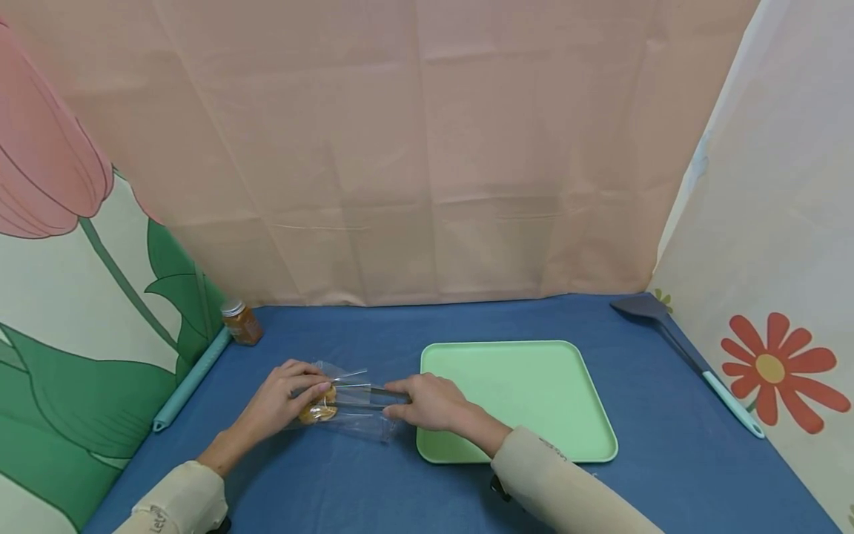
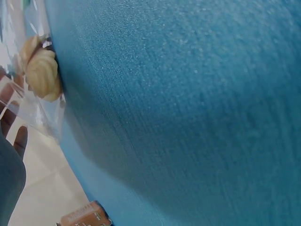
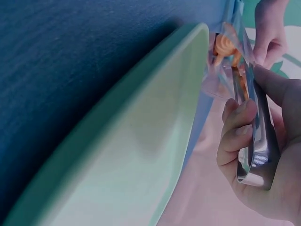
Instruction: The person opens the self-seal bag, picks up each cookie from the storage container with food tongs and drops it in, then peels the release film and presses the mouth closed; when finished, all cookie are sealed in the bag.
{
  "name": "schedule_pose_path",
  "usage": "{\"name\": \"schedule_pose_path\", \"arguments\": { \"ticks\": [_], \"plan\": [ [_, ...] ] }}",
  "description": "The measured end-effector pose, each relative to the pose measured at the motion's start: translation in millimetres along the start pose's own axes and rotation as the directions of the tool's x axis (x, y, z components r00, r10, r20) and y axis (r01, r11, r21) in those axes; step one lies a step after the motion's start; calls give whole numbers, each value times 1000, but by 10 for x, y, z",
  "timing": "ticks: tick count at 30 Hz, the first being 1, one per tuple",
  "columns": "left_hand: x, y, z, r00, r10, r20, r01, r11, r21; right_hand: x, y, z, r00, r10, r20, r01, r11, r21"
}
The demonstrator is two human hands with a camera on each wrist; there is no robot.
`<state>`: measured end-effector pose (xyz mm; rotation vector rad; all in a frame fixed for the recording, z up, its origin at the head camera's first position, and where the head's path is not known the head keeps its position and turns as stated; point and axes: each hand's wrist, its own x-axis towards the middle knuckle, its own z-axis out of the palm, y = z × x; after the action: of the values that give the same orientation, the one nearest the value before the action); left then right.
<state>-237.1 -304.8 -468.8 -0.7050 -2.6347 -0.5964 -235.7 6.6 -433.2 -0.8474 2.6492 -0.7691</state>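
A clear plastic bag (image 1: 363, 424) lies over the blue cloth, with golden swirl-shaped cookies (image 1: 319, 411) inside it. My left hand (image 1: 283, 394) grips the bag at its left end, beside the cookies. From the right, my right hand (image 1: 434, 402) holds metal tongs (image 3: 264, 155), thumb on one arm and fingers curled on the other. The tongs' arms reach into the bag toward the cookies. In the left wrist view the cookies (image 2: 43, 75) show through the plastic. Whether the tongs' tips touch them is hard to tell.
A light green tray (image 1: 527, 397) lies right of the bag, partly under my right forearm. At the back left stands a small jar (image 1: 243, 325) with a metal lid, near a teal roll (image 1: 193, 382). A dark-headed spatula (image 1: 677, 343) lies along the right edge.
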Motion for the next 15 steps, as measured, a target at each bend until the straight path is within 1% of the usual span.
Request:
{"name": "schedule_pose_path", "arguments": {
  "ticks": [4,7,15],
  "plan": [
    [6,-1,4,1000,15,1,-15,1000,0,20,0,3,1000,16,-4,-16,1000,3],
    [8,-8,14,1000,14,4,-14,1000,-1,29,-15,6,1000,24,-3,-24,1000,5],
    [17,-1,4,1000,4,-1,-4,1000,3,53,-74,10,1000,12,-15,-13,999,-45]
  ]
}}
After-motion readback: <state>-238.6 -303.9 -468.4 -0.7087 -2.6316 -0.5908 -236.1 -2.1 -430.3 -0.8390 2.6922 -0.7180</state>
